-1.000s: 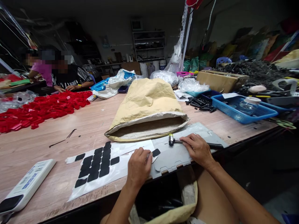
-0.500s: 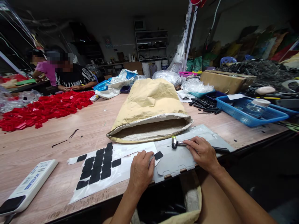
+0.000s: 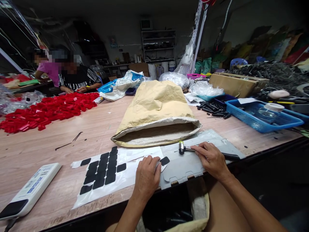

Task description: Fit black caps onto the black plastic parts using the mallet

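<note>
My left hand (image 3: pixel 146 175) rests on the table's near edge, fingers curled over a small white piece with a black pad (image 3: pixel 164 160) at its tip. My right hand (image 3: pixel 211 158) lies on the handle of a small mallet (image 3: pixel 181 147), fingers curved over the shaft on a grey plastic panel (image 3: pixel 185 162). A white backing sheet (image 3: pixel 120 170) with several black pads (image 3: pixel 102 169) lies left of my left hand. An open tan paper sack (image 3: pixel 155 112) sits just beyond both hands.
A white power strip (image 3: pixel 29 190) lies at the near left. Red parts (image 3: pixel 45 111) are heaped at the far left, where two seated people work. A blue tray (image 3: pixel 263 117), black parts (image 3: pixel 212 109) and a cardboard box (image 3: pixel 238 83) stand on the right. A bag hangs below the table edge.
The view has shifted slightly; both hands hold nearly the same positions on the pad and the mallet.
</note>
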`<state>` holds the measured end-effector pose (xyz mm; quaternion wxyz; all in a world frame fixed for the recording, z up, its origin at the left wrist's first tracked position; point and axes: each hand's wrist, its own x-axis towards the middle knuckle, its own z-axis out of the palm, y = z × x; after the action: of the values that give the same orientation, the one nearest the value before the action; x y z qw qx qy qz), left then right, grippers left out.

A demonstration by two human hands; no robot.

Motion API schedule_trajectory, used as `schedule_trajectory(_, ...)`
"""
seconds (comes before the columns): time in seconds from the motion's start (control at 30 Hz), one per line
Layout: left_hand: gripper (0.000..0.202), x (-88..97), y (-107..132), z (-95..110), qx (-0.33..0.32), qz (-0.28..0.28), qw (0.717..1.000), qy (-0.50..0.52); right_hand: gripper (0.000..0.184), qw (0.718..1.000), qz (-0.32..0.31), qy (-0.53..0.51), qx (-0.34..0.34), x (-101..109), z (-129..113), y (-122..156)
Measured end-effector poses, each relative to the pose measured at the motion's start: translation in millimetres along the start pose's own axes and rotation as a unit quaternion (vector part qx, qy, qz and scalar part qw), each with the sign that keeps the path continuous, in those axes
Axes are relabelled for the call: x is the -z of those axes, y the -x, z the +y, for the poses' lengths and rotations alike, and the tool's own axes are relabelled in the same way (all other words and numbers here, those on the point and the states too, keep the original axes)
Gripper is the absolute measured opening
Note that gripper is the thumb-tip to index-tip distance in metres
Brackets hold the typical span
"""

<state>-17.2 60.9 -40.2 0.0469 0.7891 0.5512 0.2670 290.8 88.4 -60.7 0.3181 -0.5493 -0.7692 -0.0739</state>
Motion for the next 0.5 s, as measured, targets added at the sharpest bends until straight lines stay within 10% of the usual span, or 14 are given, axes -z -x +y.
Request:
schedule_trajectory(0.23,0.020,0.9,1,1,0.005,-0.005,1.000,0.004,0.028,0.998,-0.062,-0.030,0.002,28,4,-43)
schedule_trajectory(0.37,0.020,1.5,2,2,0.012,-0.009,1.000,0.013,0.073,0.997,-0.035,0.033,0.058,37,-6,-117)
schedule_trajectory(0.5,0.019,2.5,2,2,0.016,-0.011,1.000,0.020,0.118,0.986,-0.137,0.074,0.059,6,-33,-174)
